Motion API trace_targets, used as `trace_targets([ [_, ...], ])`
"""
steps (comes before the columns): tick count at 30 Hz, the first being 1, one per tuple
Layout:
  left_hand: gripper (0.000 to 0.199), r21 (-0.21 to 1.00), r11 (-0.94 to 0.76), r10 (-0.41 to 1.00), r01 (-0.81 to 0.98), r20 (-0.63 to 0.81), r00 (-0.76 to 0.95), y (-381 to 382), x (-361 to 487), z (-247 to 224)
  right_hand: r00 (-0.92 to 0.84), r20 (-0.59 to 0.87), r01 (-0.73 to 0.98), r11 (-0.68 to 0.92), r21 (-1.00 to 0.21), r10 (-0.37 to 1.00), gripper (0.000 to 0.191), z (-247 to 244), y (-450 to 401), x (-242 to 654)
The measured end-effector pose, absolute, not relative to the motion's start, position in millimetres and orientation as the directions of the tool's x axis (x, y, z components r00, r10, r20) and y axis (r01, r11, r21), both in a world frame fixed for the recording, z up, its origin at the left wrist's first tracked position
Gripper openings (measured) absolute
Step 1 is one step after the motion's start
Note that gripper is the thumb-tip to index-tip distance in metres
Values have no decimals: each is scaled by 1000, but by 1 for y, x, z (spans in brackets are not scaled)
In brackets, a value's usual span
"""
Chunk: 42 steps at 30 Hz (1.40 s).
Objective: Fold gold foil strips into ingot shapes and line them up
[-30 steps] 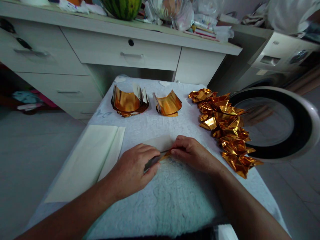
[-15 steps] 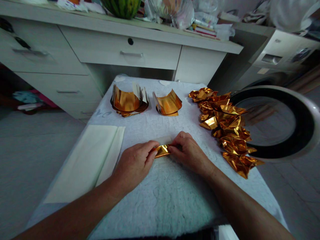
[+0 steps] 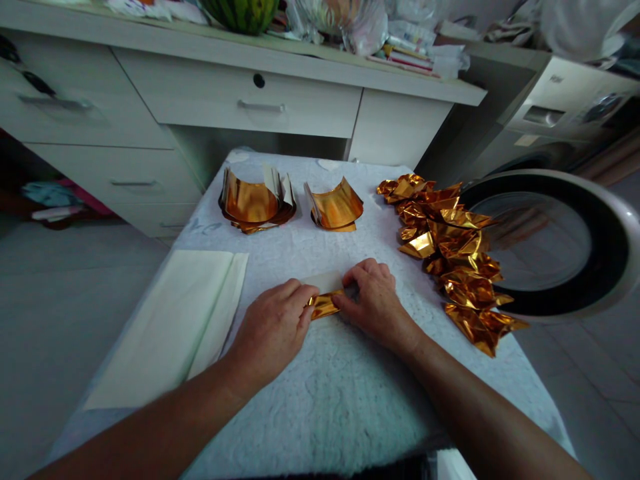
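Observation:
Between my hands, at the middle of the cloth-covered table [image 3: 345, 393], lies a sheet of gold foil paper [image 3: 325, 305], partly folded, its pale backing showing along the far side. My left hand [image 3: 277, 320] is closed on the left end of it, fingertips curled over the fold. On the right end, my right hand [image 3: 373, 297] presses with its thumb on the gold strip while its fingers curl round the pale part. Parts of the sheet are hidden under the fingers of both hands.
Curved stacks of gold paper [image 3: 253, 203] [image 3: 340, 205] stand at the back. Crumpled-looking folded gold pieces [image 3: 450, 247] pile up on the right. White paper sheets [image 3: 160, 320] lie left. A washing machine's open door [image 3: 607, 247] borders the right; drawers [image 3: 210, 87] stand behind.
My right hand has lifted and loosened slightly, its fingers reaching around the sheet's far edge. More of the pale backing shows now. The left hand stays at its end.

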<state>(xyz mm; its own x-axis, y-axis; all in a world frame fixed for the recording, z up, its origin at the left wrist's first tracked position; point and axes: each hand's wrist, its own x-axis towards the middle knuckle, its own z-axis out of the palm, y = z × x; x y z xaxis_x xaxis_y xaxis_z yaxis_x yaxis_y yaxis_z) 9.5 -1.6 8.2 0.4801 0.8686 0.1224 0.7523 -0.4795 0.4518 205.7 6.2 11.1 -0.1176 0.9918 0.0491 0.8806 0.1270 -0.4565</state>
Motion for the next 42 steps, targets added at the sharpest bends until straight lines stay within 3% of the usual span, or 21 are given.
trace_targets([
  [7,42,342,-433,899,834,226,375,0,11,8,-69,2,847,60,-528,998,11,17,8,201],
  [22,53,477,-453,891,753,217,398,4,9,5,-170,-12,660,105,-744,985,17,17,7,207],
  [30,18,511,-426,896,747,126,425,9,8,11,-176,51,533,138,-835,983,25,15,4,208],
  [42,8,610,-361,915,706,87,393,10,3,21,-191,126,524,210,-826,973,14,19,3,210],
])
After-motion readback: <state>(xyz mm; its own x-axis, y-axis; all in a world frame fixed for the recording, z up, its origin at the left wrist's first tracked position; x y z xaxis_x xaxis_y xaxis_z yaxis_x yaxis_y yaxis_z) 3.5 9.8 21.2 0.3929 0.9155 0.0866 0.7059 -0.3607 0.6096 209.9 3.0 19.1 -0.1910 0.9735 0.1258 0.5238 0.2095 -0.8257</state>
